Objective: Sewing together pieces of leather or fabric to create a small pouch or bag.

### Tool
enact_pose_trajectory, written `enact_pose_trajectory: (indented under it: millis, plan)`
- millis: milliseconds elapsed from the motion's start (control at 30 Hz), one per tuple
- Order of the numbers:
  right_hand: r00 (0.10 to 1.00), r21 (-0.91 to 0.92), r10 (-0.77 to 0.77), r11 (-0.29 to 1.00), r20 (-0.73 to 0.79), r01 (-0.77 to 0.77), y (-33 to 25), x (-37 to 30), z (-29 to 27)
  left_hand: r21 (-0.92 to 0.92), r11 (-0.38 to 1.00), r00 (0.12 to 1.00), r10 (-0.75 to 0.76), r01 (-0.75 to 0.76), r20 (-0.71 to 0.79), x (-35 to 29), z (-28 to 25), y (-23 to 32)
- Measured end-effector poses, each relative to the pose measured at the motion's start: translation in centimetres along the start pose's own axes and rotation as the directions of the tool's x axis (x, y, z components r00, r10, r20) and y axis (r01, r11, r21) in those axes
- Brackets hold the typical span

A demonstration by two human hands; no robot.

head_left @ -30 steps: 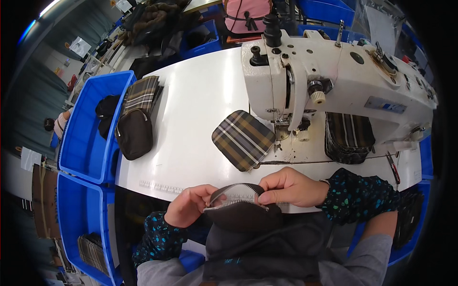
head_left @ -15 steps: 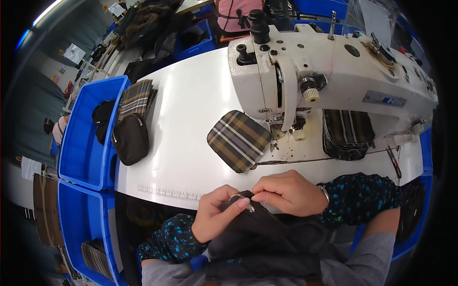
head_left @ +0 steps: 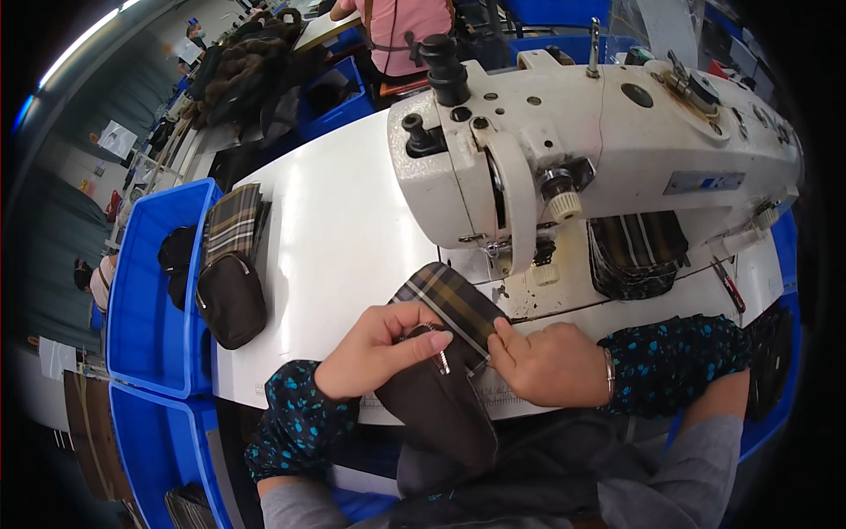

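My left hand [head_left: 374,351] is closed on a dark brown zippered fabric piece [head_left: 441,416], its metal zipper end showing by the thumb. The cloth hangs toward me over the table's near edge. Against it lies a rounded plaid panel [head_left: 454,300] in brown, black and white, partly covered by my left fingers. My right hand [head_left: 560,366] pinches the panel's right-hand edge between thumb and fingers. Just beyond the panel is the needle area of a white sewing machine [head_left: 617,123].
A stack of plaid panels [head_left: 634,256] sits beneath the machine arm, with red-handled snips [head_left: 730,286] to its right. At left, a brown pouch [head_left: 231,300] and plaid pieces [head_left: 233,216] lie beside a blue bin [head_left: 150,353]. Another person in pink [head_left: 405,35] sits beyond the table.
Both hands have moved forward over the table with the dark zippered piece. My right hand has left the zipper and now grips the plaid panel, which sits slightly nearer me and turned.
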State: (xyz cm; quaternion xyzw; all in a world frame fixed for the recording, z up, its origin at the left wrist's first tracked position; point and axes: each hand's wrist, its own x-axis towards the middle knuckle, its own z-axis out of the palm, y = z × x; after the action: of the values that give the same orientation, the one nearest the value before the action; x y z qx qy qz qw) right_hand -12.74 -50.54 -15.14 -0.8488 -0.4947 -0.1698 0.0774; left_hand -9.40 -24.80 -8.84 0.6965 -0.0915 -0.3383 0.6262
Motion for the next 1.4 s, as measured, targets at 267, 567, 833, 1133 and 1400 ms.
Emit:
enact_pose_trajectory:
  millis: [267, 567, 833, 1133, 1400]
  plan:
    - [0.995, 0.041, -0.087, 0.995, 0.043, 0.086, -1.3, 0.0, -0.6, 0.431, 0.902, 0.995, -0.016, -0.028, 0.097, 8.5, -3.7, -0.6]
    - [0.975, 0.101, -0.177, 0.976, -0.136, 0.192, -1.5, -0.2, -0.4, 0.501, 0.845, 0.980, 0.198, -0.188, 0.032, 8.8, -2.8, -1.0]
    - [0.934, 0.183, -0.254, 0.935, -0.252, 0.303, 1.2, 1.1, 1.1, 0.649, 0.693, 0.936, 0.342, -0.314, 0.087, 8.4, -3.4, -1.6]
    - [0.917, -0.089, -0.041, 0.996, -0.397, 0.005, 3.2, 2.0, 2.4, 0.683, 0.656, 0.940, 0.311, -0.321, 0.143, 8.4, -2.9, -0.6]
    - [0.956, -0.102, -0.136, 0.988, -0.259, 0.113, 2.1, 1.1, 2.5, 0.902, 0.372, 0.939, 0.332, -0.220, 0.092, 8.1, -1.1, -0.9]
